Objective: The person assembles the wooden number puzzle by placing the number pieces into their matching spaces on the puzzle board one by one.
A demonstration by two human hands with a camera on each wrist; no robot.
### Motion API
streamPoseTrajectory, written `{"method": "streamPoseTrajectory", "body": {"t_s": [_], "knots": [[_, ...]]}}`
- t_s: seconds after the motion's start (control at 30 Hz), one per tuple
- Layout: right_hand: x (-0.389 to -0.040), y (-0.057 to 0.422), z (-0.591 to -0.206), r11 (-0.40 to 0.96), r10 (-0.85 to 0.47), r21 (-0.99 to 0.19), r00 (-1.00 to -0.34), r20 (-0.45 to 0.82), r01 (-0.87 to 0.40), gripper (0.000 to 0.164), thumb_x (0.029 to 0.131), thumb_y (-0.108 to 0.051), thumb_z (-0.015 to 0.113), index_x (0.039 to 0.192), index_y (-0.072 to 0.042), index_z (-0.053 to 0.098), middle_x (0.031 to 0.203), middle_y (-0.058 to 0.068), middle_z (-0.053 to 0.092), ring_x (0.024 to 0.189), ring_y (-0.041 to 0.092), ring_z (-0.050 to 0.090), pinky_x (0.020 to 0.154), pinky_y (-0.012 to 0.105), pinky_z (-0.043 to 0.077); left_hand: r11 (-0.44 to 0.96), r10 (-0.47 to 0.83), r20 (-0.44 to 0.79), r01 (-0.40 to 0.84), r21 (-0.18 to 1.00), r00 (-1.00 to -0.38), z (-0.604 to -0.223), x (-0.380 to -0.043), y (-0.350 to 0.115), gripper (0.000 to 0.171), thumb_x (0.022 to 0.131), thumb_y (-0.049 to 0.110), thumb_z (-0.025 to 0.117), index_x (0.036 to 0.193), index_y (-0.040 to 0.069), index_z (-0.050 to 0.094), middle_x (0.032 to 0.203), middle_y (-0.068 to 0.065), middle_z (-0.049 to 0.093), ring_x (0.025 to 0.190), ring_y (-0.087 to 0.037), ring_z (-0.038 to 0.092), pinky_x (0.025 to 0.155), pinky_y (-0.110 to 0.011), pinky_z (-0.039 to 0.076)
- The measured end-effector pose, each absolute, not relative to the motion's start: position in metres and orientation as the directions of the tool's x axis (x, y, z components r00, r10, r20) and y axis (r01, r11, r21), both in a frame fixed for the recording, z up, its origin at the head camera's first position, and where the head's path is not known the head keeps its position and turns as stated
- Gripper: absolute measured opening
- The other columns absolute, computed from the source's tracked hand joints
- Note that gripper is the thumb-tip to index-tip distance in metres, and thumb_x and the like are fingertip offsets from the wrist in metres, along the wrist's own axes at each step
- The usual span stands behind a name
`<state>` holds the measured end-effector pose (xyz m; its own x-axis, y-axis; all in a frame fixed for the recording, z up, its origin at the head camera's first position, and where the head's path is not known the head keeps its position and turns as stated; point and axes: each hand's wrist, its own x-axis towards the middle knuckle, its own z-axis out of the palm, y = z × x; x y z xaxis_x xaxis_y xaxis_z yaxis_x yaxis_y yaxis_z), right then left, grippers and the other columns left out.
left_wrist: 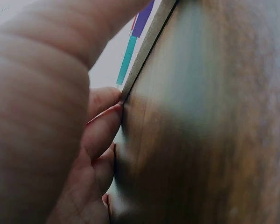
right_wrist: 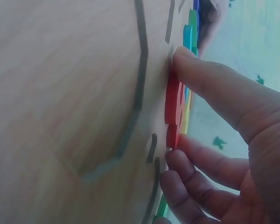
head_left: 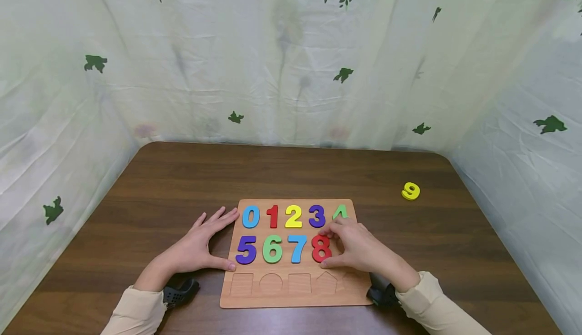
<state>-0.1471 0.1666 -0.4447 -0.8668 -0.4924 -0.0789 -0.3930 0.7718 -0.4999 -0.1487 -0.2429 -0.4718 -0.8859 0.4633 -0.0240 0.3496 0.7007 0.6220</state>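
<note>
A wooden number board [head_left: 261,301] lies on the table. My left hand [head_left: 197,246] rests at its left side, fingers spread and fairly straight, the thumb on the lower left edge. In the left wrist view the fingers [left_wrist: 100,130] lie against the board's side. With thumb and fingertips my right hand [head_left: 361,244] pinches the red number 8 [head_left: 321,248], at the right end of the second row. The right wrist view shows the red 8 [right_wrist: 173,102] standing a little proud of the board. The right hand partly covers the green 4 [head_left: 340,209].
On the board sit the blue 0 [head_left: 245,217], red 1, yellow 2 and purple 3 above, with the purple 5, green 6 and blue 7 below. Outlined shape recesses [head_left: 241,284] run along the bottom row. A yellow 9 [head_left: 416,192] lies on the table [head_left: 191,173] at the right.
</note>
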Motion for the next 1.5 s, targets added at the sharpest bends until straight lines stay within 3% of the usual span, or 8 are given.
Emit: {"method": "streamPoseTrajectory", "body": {"t_s": [0.3, 0.47, 0.8, 0.97, 1.2, 1.5], "knots": [[-0.148, 0.167, -0.441, 0.775, -0.477, -0.514, -0.874, -0.094, -0.367, 0.059, 0.08, -0.051, 0.094, 0.123, -0.016, 0.075, 0.113, -0.007, 0.067, 0.109, 0.012, 0.06, 0.099, 0.047, 0.047, 0.699, 0.462, -0.016, 0.353, 0.623, -0.887, -0.472, -0.149, -0.243, 0.12, 0.072, 0.061, 0.095, 0.168, 0.017, 0.038, 0.175, -0.012, 0.036, 0.165, -0.049, 0.018, 0.128, -0.077, 0.001], [-0.152, 0.175, -0.438, 0.774, -0.463, -0.52, -0.883, -0.075, -0.361, 0.058, 0.082, -0.052, 0.092, 0.124, -0.016, 0.075, 0.117, -0.005, 0.071, 0.114, 0.016, 0.063, 0.104, 0.054, 0.05, 0.696, 0.463, -0.02, 0.349, 0.627, -0.886, -0.472, -0.15, -0.243, 0.121, 0.072, 0.061, 0.095, 0.169, 0.017, 0.038, 0.176, -0.012, 0.036, 0.165, -0.048, 0.017, 0.128, -0.077, 0.0], [-0.179, 0.228, -0.428, 0.81, -0.318, -0.517, -0.948, 0.006, -0.275, 0.063, 0.089, -0.043, 0.089, 0.137, -0.008, 0.068, 0.127, 0.012, 0.069, 0.117, 0.032, 0.067, 0.102, 0.055, 0.061, 0.691, 0.462, -0.007, 0.356, 0.629, -0.887, -0.474, -0.15, -0.244, 0.121, 0.072, 0.06, 0.095, 0.169, 0.016, 0.038, 0.175, -0.013, 0.036, 0.165, -0.049, 0.018, 0.127, -0.078, 0.0], [-0.195, 0.263, -0.427, 0.81, -0.233, -0.549, -0.972, 0.023, -0.207, 0.075, 0.093, -0.041, 0.085, 0.152, -0.005, 0.057, 0.147, 0.023, 0.059, 0.132, 0.045, 0.061, 0.108, 0.065, 0.054, 0.689, 0.463, -0.008, 0.354, 0.633, -0.886, -0.474, -0.148, -0.244, 0.121, 0.072, 0.06, 0.095, 0.169, 0.016, 0.038, 0.175, -0.013, 0.036, 0.165, -0.05, 0.018, 0.127, -0.078, 0.0], [-0.214, 0.307, -0.429, 0.802, -0.115, -0.592, -0.993, -0.029, -0.076, 0.088, 0.096, -0.046, 0.08, 0.162, -0.004, 0.042, 0.16, 0.03, 0.047, 0.144, 0.054, 0.049, 0.113, 0.074, 0.045, 0.686, 0.46, -0.011, 0.348, 0.639, -0.888, -0.474, -0.147, -0.244, 0.121, 0.071, 0.06, 0.095, 0.169, 0.017, 0.038, 0.175, -0.012, 0.036, 0.165, -0.049, 0.017, 0.128, -0.077, 0.0], [-0.233, 0.345, -0.442, 0.688, -0.028, -0.725, -0.996, -0.087, 0.044, 0.094, 0.097, -0.045, 0.08, 0.167, -0.004, 0.034, 0.167, 0.031, 0.04, 0.151, 0.053, 0.04, 0.121, 0.073, 0.038, 0.684, 0.465, -0.012, 0.35, 0.641, -0.885, -0.474, -0.148, -0.244, 0.121, 0.071, 0.062, 0.095, 0.169, 0.017, 0.037, 0.176, -0.012, 0.036, 0.166, -0.048, 0.017, 0.128, -0.077, 0.0]]}}
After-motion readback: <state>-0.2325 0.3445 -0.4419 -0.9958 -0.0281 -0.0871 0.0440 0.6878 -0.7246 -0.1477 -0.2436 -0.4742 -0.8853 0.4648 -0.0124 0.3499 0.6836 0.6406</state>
